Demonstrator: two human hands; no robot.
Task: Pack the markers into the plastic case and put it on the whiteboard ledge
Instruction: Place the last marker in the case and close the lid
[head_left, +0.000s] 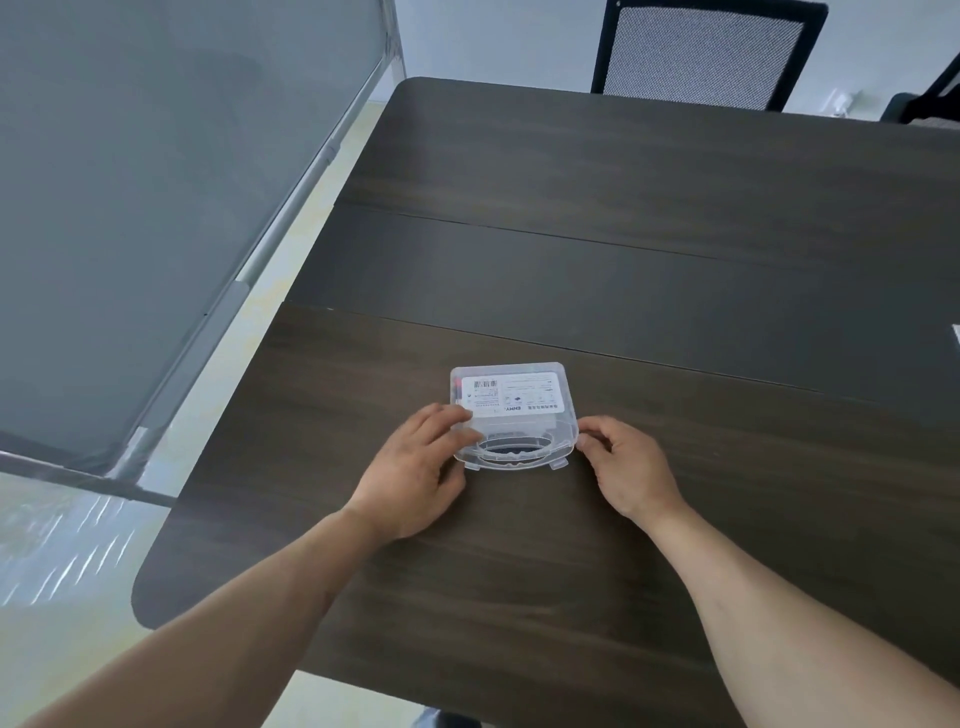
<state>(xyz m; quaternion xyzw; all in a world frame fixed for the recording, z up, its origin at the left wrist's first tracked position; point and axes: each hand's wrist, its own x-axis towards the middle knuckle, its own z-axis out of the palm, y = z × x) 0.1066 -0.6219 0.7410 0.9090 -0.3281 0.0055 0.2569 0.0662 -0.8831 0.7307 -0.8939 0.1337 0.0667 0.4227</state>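
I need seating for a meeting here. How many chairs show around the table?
2. One mesh-backed chair stands at the far edge of the table; a second chair is cut off at the right frame edge. Others may sit out of view.

A clear plastic case (511, 415) with a white label lies flat and closed on the dark tabletop (649, 249). The left hand (415, 467) rests on the case's left edge, and the right hand (628, 467) pinches its right corner. A whiteboard (156, 208) stands left of the case, a mesh chair (706, 52) beyond it.
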